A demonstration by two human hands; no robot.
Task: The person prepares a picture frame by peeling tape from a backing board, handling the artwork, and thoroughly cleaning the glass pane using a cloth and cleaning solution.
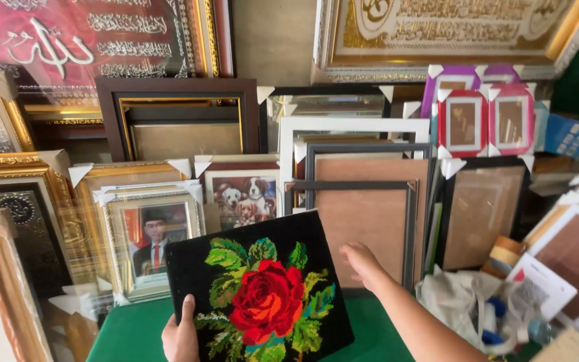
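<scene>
Work in hand: an unframed embroidered panel (260,289), black ground with a red rose and green leaves, is held upright above the green-covered counter (128,335).
Left hand (180,335): grip clamped on the panel's lower left edge, thumb on the front face.
Right hand (362,263): fingers apart and extended, holding nothing, just beside the panel's right edge, reaching toward the brown-backed dark frame (363,224) standing at the counter's rear edge.
Panel position: near the front edge of the counter, tilted, not resting on it as far as can be seen.
Done, as judged: panel is picked up and presented before the frame stock.
Left, as judged: no frame is yet touched; panel is not fitted to any frame.
Surroundings: framed portrait (152,241) and puppy picture (244,198) stand to the rear left; red and pink small frames (485,121) to the rear right.
</scene>
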